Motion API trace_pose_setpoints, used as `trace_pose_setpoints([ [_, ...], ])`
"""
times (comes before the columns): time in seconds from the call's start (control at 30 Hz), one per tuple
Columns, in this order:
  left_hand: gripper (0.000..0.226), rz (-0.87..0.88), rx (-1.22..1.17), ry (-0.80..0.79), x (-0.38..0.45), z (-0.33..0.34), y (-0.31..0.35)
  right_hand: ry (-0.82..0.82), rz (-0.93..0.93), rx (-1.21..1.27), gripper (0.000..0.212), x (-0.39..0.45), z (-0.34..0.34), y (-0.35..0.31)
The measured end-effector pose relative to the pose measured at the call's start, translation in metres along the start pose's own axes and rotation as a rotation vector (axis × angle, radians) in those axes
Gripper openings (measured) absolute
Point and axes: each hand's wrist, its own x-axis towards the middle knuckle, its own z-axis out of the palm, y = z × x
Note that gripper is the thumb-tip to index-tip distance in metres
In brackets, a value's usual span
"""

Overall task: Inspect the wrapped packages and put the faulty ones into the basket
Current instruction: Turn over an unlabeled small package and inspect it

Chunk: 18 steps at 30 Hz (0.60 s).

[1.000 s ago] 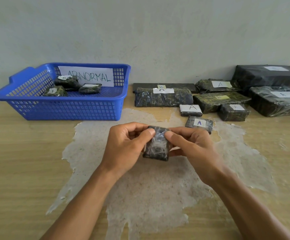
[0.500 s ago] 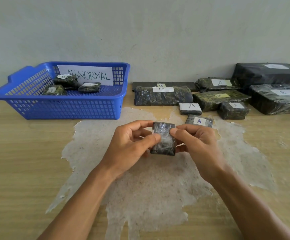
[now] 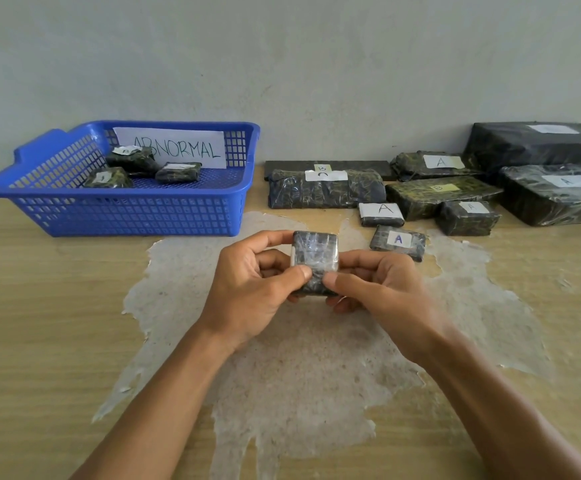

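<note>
Holding the small wrapped package (image 3: 314, 261) at the centre of the frame, I now have it raised a little higher and stood more upright than a second ago, its shiny wrapped face turned toward me. My left hand (image 3: 254, 289) pinches its left edge between thumb and curled fingers; my right hand (image 3: 375, 289) pinches the lower right edge the same way. At upper left the blue basket (image 3: 126, 209) sits on the table (image 3: 39, 323), unmoved, with the "ABNORMAL" sign (image 3: 174, 147) against its back wall and three small dark packages (image 3: 178, 172) inside. The labelled packages (image 3: 325, 188) at upper right lie as before.
</note>
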Motion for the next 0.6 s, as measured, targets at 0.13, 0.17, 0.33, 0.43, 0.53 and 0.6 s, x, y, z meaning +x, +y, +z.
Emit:
trace_pose_setpoints([
  [0.13, 0.039, -0.021, 0.002, -0.042, -0.0010, 0.0007, 0.0002, 0.049, -0.034, 0.009, 0.012, 0.0013, -0.0012, 0.0010],
  [0.17, 0.042, -0.031, 0.008, -0.059, -0.0011, 0.0002, 0.0004, 0.060, -0.037, 0.005, 0.012, 0.0016, -0.0013, 0.0015],
  [0.33, 0.061, -0.079, -0.002, -0.110, -0.0018, 0.0007, -0.0001, 0.110, -0.035, 0.004, 0.010, 0.0030, -0.0014, 0.0036],
  [0.43, 0.059, -0.073, -0.014, -0.080, -0.0013, 0.0006, 0.0009, 0.082, -0.025, 0.022, 0.013, 0.0025, -0.0007, 0.0032],
  [0.53, 0.053, -0.083, -0.060, -0.059, -0.0008, -0.0012, 0.0035, 0.009, -0.012, 0.049, 0.051, 0.0033, -0.0030, 0.0052],
  [0.6, 0.052, -0.113, -0.101, -0.035, 0.0001, -0.0033, 0.0042, -0.029, -0.029, 0.036, 0.081, 0.0039, -0.0065, 0.0076],
])
